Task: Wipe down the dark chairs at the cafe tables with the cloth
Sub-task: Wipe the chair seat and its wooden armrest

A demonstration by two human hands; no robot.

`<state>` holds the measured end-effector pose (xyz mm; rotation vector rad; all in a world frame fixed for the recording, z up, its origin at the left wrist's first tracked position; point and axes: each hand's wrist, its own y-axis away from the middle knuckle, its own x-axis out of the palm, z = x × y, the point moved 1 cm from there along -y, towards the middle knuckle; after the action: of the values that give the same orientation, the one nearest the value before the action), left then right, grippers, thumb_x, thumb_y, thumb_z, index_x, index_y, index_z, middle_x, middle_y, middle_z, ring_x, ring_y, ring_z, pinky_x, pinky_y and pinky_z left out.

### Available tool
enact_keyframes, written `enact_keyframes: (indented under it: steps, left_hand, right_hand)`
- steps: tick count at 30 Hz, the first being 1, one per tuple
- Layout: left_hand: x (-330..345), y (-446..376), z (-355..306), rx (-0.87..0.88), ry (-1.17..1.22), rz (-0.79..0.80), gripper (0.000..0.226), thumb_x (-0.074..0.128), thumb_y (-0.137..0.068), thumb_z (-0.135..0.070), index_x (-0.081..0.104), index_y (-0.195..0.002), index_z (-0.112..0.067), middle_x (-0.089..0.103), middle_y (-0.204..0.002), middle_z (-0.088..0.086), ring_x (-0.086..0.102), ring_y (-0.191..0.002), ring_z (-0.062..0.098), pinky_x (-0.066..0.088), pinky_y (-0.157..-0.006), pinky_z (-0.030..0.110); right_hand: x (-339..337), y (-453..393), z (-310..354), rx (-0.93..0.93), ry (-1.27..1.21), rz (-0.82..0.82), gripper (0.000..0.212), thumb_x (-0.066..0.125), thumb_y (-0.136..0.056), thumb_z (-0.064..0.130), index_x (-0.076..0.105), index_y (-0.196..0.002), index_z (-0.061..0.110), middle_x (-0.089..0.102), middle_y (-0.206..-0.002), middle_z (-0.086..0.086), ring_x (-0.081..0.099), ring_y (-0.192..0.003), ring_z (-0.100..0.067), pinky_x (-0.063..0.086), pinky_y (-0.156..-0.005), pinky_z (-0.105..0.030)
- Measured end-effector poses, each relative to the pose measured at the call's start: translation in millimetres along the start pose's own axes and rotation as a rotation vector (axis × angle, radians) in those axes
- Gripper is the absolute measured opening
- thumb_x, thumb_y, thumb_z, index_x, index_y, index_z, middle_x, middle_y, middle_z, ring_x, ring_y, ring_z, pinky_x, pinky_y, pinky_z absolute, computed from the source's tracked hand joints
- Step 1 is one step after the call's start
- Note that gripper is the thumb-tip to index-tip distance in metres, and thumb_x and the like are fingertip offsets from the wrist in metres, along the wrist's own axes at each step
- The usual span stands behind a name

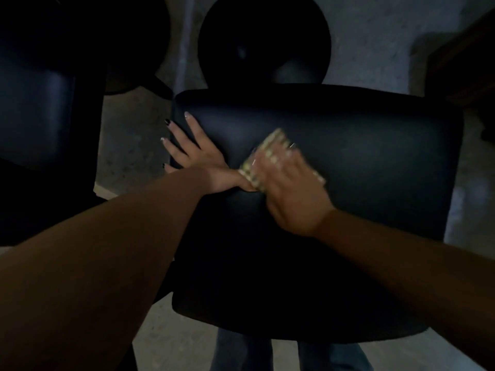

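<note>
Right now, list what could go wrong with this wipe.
1. The right hand presses the cloth close beside the left hand braced flat on the chair; a wide stroke may bump it.
2. The scene is dim and the chair dark, so missed patches are likely.
3. The left fingers overhang the edge; leaning there could slip.

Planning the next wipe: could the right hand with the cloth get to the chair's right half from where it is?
Probably yes. The right hand presses the cloth on the chair near its middle, and the surface to its right lies bare; the left hand rests at the left edge.
</note>
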<state>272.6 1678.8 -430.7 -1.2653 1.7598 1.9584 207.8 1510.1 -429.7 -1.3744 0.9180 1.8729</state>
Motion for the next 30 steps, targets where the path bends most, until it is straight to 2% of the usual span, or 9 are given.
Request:
enact_keyframes:
  steps: [5,12,14,19,21,23,26,28,30]
  left_hand:
    - [1.2,-3.3,1.4,0.005,-0.005,0.004,0.177,0.09,-0.018,-0.065,-0.054,-0.116,-0.034,-0.04,-0.151,0.008,-0.026,-0.143,0.039,0.003,-0.109,0.068]
    - [-10.3,-0.3,1.0,0.013,-0.063,0.157,0.177,0.082,-0.019,-0.076,-0.062,-0.108,-0.024,-0.053,-0.14,0.014,-0.036,-0.136,0.044,0.001,-0.108,0.07]
    - [-13.7,-3.8,3.8,0.016,-0.116,0.218,0.178,0.078,-0.017,-0.081,-0.065,-0.103,-0.021,-0.054,-0.138,0.018,-0.036,-0.135,0.048,0.0,-0.11,0.067]
    - [-30.6,-9.5,22.7,0.128,-0.207,0.374,0.157,0.079,-0.039,-0.078,-0.068,-0.073,-0.032,-0.055,-0.138,0.018,-0.027,-0.139,0.049,0.007,-0.114,0.059]
    - [-40.0,-9.8,26.3,0.198,-0.175,0.432,0.151,0.077,-0.055,-0.072,-0.066,-0.091,-0.038,-0.054,-0.138,0.012,-0.025,-0.14,0.048,0.009,-0.115,0.056]
    - [-49.5,-13.4,23.8,0.231,-0.042,0.434,0.137,0.076,-0.075,-0.048,-0.048,-0.131,-0.034,-0.05,-0.14,0.006,-0.021,-0.142,0.045,0.015,-0.115,0.051]
    - [-68.1,-25.0,25.2,0.189,0.07,0.31,0.118,0.069,-0.081,-0.017,-0.028,-0.147,-0.029,-0.01,-0.159,0.024,0.043,-0.127,0.039,0.05,-0.08,0.035]
    - [-78.1,-33.9,38.3,0.214,0.151,0.22,0.109,0.064,-0.082,-0.005,-0.019,-0.152,-0.019,0.033,-0.149,0.027,0.059,-0.087,0.024,0.041,-0.052,0.021]
    - [-85.0,-39.4,56.3,0.216,0.348,0.246,0.09,0.055,-0.09,0.006,-0.005,-0.155,-0.01,0.041,-0.148,0.021,0.058,-0.104,0.027,0.041,-0.052,0.016]
  right_hand:
    - [-10.7,-6.2,-42.6,-0.306,0.01,0.043,0.06,0.043,-0.08,0.02,0.047,-0.138,0.003,0.046,-0.143,-0.016,0.039,-0.134,-0.04,0.017,-0.112,-0.054]
    - [-20.2,-60.0,-43.0,0.62,-0.027,-0.17,0.065,0.037,-0.083,0.026,0.035,-0.146,0.008,0.03,-0.154,-0.008,0.021,-0.143,-0.034,0.01,-0.116,-0.049]
    - [-13.1,-57.9,-16.3,0.491,-0.04,-0.121,0.069,0.039,-0.08,0.026,0.034,-0.146,0.009,0.031,-0.154,-0.009,0.026,-0.14,-0.036,0.01,-0.115,-0.052]
    - [-16.9,-35.3,-24.5,-0.39,0.146,0.127,0.066,0.04,-0.079,0.027,0.043,-0.141,0.008,0.04,-0.149,-0.011,0.033,-0.138,-0.039,0.015,-0.112,-0.054]
    - [-22.8,-49.7,-48.4,-0.361,0.128,0.1,0.063,0.036,-0.08,0.024,0.045,-0.14,0.009,0.041,-0.147,-0.012,0.036,-0.136,-0.037,0.015,-0.113,-0.052]
    - [-28.6,-69.3,-58.0,-0.055,0.022,0.027,0.063,0.036,-0.08,0.022,0.042,-0.142,0.008,0.039,-0.149,-0.013,0.036,-0.137,-0.036,0.017,-0.115,-0.051]
    - [-25.1,-87.6,-22.2,0.334,-0.065,-0.074,0.066,0.041,-0.08,0.023,0.039,-0.143,0.005,0.035,-0.151,-0.015,0.03,-0.139,-0.036,0.016,-0.116,-0.048]
    - [-13.6,-86.2,20.4,0.2,-0.104,-0.061,0.067,0.047,-0.078,0.021,0.04,-0.141,0.0,0.039,-0.147,-0.02,0.035,-0.136,-0.039,0.014,-0.116,-0.049]
    - [-3.8,-80.9,48.4,-0.147,-0.045,0.001,0.066,0.05,-0.081,0.022,0.039,-0.142,0.002,0.038,-0.148,-0.018,0.03,-0.139,-0.041,0.013,-0.115,-0.05]
